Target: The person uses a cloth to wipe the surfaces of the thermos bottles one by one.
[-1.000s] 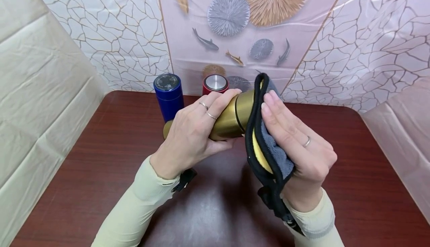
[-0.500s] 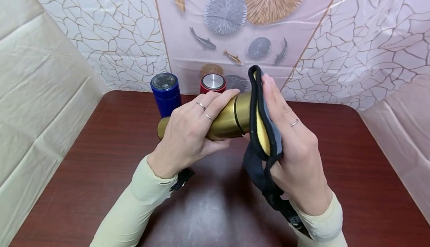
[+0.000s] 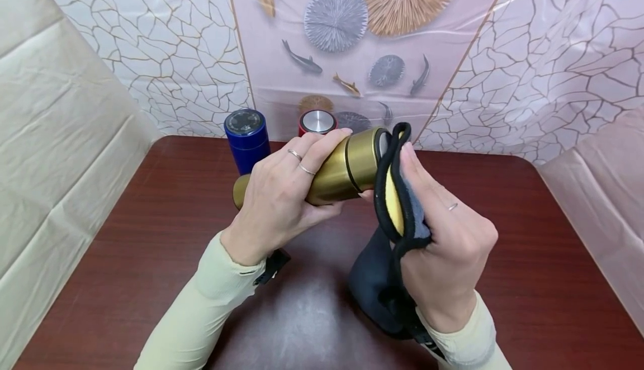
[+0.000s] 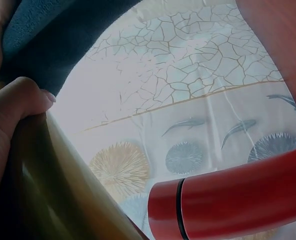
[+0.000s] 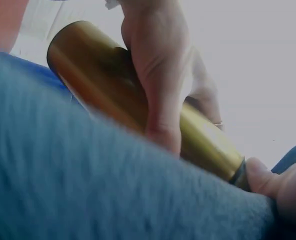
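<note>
My left hand (image 3: 276,197) grips a gold metal bottle (image 3: 329,183) round its body, holding it tilted above the table with the lid end up and to the right. In my right hand (image 3: 448,247) is a folded grey cloth (image 3: 415,213) with black edging and a yellow inner side. The cloth lies against the lid end, where part of the silver top shows; my right thumb is mostly hidden under the bottle. In the right wrist view, the blurred cloth (image 5: 88,185) covers the lower part, with the gold bottle (image 5: 103,75) behind it.
A blue bottle (image 3: 247,143) stands on the left of the dark red table (image 3: 151,236), behind the gold bottle's base. Just beyond my left hand stands a red bottle (image 3: 318,122) with a silver top. Patterned sheets (image 3: 347,62) hang behind the table.
My right hand has turned and slid with the cloth over the lid end, uncovering part of the silver top. More cloth hangs below the hand. My left hand keeps its grip.
</note>
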`<action>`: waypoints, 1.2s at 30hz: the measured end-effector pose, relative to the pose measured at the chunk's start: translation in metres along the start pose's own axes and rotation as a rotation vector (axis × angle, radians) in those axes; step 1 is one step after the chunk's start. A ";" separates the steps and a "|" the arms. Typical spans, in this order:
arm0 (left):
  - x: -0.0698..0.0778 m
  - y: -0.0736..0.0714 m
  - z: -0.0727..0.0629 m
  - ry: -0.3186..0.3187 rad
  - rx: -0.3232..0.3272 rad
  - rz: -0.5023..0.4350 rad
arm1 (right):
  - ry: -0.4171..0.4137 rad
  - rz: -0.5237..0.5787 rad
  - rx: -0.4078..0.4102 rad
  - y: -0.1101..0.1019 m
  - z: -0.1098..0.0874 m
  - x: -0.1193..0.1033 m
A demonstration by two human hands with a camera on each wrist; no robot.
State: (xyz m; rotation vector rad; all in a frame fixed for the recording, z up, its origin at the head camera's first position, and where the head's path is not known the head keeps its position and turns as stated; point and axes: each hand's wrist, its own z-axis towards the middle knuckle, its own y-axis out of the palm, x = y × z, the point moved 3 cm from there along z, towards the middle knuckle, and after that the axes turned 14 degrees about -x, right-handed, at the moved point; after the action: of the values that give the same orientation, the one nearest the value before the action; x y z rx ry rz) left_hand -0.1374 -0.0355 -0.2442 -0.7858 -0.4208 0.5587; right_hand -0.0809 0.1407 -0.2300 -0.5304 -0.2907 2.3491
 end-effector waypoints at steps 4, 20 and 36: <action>0.000 0.000 0.000 -0.016 0.011 -0.011 | -0.029 0.049 0.144 0.006 -0.002 0.000; -0.020 -0.011 -0.001 -0.092 0.193 -0.717 | 0.207 0.199 0.121 0.005 0.000 0.023; -0.021 -0.015 0.002 -0.034 0.859 -1.856 | -0.118 0.446 0.214 0.036 -0.008 -0.016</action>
State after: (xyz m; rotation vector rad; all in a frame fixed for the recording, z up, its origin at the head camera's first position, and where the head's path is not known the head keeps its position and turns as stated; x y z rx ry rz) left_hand -0.1496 -0.0561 -0.2345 0.5903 -0.6720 -0.9770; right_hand -0.0875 0.1041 -0.2450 -0.3816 0.0353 2.8062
